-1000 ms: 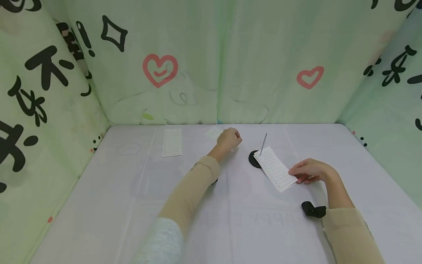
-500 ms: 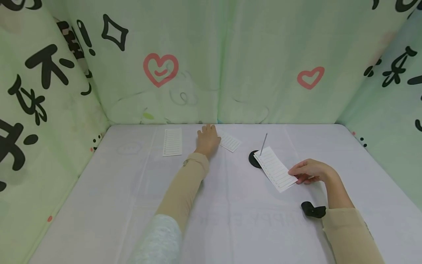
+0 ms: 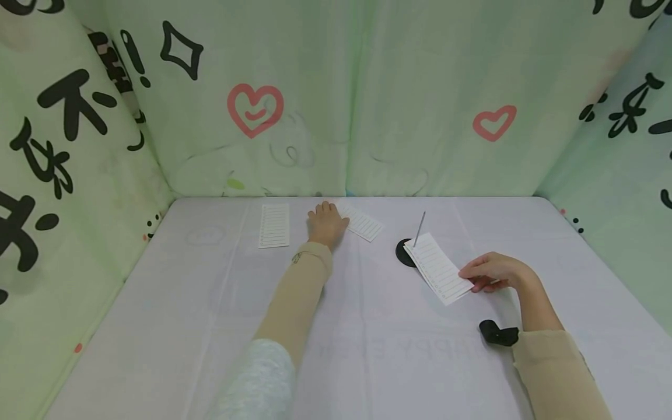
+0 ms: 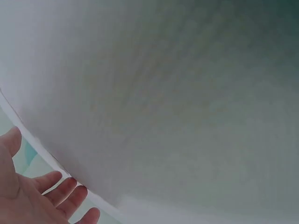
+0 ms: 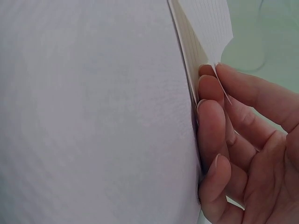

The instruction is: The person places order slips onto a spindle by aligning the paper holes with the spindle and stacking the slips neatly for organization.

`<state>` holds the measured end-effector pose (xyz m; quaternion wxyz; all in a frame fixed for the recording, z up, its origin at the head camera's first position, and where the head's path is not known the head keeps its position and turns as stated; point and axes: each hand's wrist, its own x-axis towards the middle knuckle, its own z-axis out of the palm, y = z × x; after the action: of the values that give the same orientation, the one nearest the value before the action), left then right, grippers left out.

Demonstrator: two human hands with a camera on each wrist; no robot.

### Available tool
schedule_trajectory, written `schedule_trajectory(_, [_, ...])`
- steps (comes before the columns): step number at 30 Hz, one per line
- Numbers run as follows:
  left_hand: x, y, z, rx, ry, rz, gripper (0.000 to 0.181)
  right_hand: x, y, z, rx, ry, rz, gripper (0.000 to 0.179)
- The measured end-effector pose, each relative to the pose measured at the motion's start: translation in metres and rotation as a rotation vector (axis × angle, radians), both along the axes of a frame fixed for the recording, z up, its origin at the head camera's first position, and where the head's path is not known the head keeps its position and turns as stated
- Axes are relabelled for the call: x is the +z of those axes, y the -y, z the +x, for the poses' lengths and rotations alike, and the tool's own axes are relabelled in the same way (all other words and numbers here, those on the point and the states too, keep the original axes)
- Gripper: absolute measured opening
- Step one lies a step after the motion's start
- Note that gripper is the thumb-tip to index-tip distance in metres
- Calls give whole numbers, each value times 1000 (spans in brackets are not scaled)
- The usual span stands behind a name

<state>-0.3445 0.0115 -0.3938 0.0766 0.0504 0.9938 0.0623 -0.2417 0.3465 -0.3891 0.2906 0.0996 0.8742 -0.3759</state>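
My left hand (image 3: 326, 226) is at the far side of the table, its fingers spread over the cloth. Just right of it lies a lined paper slip (image 3: 364, 226), partly covered by the hand. In the left wrist view that hand (image 4: 42, 191) has relaxed fingers with nothing between them. My right hand (image 3: 496, 273) pinches the near corner of a small stack of lined slips (image 3: 440, 269). Their far end sits at the upright needle (image 3: 420, 228) of a bill spike with a round black base (image 3: 403, 256). The right wrist view shows thumb and fingers (image 5: 212, 123) at the paper's edge.
Another lined slip (image 3: 274, 226) lies flat at the back left. A white cloth covers the table (image 3: 210, 338). Printed green curtains (image 3: 420, 87) rise along its back and sides. Beside the right sleeve is a black object (image 3: 499, 334), apparently the wrist camera.
The left hand has opened and moved left off the tilted slip, uncovering most of it; that slip has shifted slightly left. The right hand and its stack have stayed in place.
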Motion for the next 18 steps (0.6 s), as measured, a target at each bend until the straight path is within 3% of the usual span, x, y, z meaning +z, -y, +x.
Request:
schedule_trajectory(9, [-4, -3, 2, 52, -4, -47, 66, 0, -1, 0, 9, -1, 2, 35])
schedule_trajectory(14, [-3, -6, 6, 36, -14, -128, 67, -1, -1, 0, 4, -2, 3, 36])
schedule_trajectory(18, [-2, -8, 7, 44, -13, -137, 65, -1, -1, -1, 6, -3, 3, 36])
